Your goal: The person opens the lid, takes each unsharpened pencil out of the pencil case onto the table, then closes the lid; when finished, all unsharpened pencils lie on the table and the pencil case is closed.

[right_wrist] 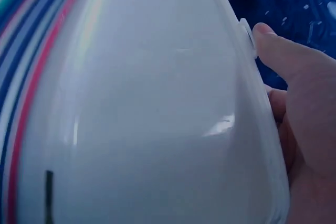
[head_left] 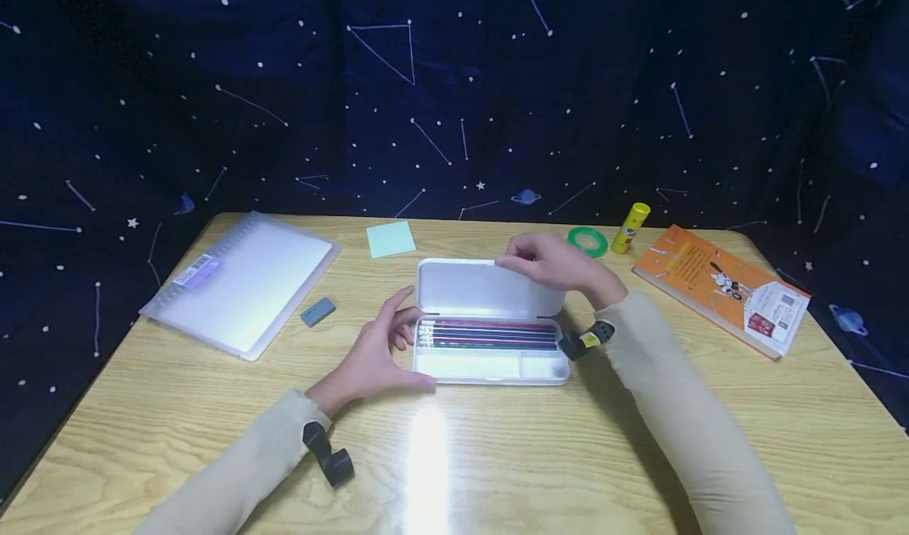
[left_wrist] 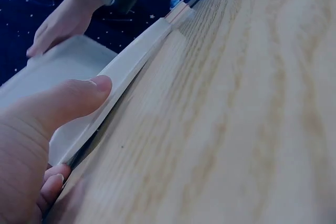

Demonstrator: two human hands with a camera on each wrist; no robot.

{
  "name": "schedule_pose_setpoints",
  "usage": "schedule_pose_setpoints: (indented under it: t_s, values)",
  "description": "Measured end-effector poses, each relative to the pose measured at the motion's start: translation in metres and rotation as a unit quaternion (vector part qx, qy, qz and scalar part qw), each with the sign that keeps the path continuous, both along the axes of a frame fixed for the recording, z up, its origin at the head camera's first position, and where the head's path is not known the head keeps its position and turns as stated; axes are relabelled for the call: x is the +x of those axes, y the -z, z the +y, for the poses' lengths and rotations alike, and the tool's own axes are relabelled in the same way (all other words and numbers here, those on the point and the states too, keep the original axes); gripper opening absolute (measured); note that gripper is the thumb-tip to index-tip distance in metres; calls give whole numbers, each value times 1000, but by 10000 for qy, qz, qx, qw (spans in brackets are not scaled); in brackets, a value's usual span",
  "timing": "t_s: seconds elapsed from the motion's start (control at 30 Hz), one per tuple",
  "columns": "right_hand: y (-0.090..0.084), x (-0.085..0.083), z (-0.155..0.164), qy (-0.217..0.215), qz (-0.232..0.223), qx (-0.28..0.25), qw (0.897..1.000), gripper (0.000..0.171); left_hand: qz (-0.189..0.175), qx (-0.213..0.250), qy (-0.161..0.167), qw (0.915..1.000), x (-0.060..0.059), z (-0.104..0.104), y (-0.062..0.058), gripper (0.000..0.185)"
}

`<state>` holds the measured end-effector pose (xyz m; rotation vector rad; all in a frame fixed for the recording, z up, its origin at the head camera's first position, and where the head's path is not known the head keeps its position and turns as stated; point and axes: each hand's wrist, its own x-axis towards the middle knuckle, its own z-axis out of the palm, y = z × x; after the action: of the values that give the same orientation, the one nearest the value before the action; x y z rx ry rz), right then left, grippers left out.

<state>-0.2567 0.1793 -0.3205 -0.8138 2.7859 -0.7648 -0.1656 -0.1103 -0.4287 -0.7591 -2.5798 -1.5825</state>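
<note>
Head view looks down on a white pencil case (head_left: 490, 338) lying open near the middle of the wooden desk (head_left: 639, 456), its lid (head_left: 486, 289) tilted up at the 12 o'clock side. A row of pencils (head_left: 488, 334) lies lengthwise in the tray, dark and red barrels side by side, with two bare compartments at the 6 o'clock edge. The right hand (head_left: 550, 265) reaches over from 3 o'clock and pinches the top rim of the lid, fingers curled over the edge; the right wrist view shows the thumb (right_wrist: 278, 51) pressed beside the lid's small catch. The left hand (head_left: 379, 353) sits at 9 o'clock of the case, fingers loosely spread, thumb and fingertips touching the tray's short end; the left wrist view shows the thumb (left_wrist: 73, 100) lying along the case's rim.

Around the case: a translucent folder (head_left: 245, 282) at 10 o'clock, a small grey eraser (head_left: 317, 312) between folder and case, a pale green sticky-note pad (head_left: 390, 239) at 11 o'clock. At 1 o'clock lie a green tape roll (head_left: 588, 241) and just beside it a yellow glue stick (head_left: 630, 227). An orange book (head_left: 720, 286) lies at 3 o'clock, well apart from the case. Behind the desk hangs a dark blue starry cloth (head_left: 454, 85).
</note>
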Motion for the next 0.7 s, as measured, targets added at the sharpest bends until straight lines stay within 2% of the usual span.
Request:
schedule_pose_setpoints:
  t_s: [0.17, 0.37, 0.5, 0.63, 0.7]
  values:
    - [5, -22, -5, 1, -186, 160, 9997, 35, -124, -450, 146, 9988, -1, 1, -2, 138]
    - [7, -28, -11, 48, -111, 113, 9999, 33, -103, -716, 127, 9973, -1, 2, -6, 141]
    - [2, -17, -7, 315, 350, -183, 9987, 25, -160, -753, 98, 9970, 0, 3, -6, 141]
    - [-2, 7, 4, 639, 966, -772, 9903, 18, -178, -874, 94, 9960, 0, 3, -5, 140]
    - [1, 20, 9, 574, 1063, -992, 9877, 16, -193, -921, 86, 9955, 1, 3, -5, 140]
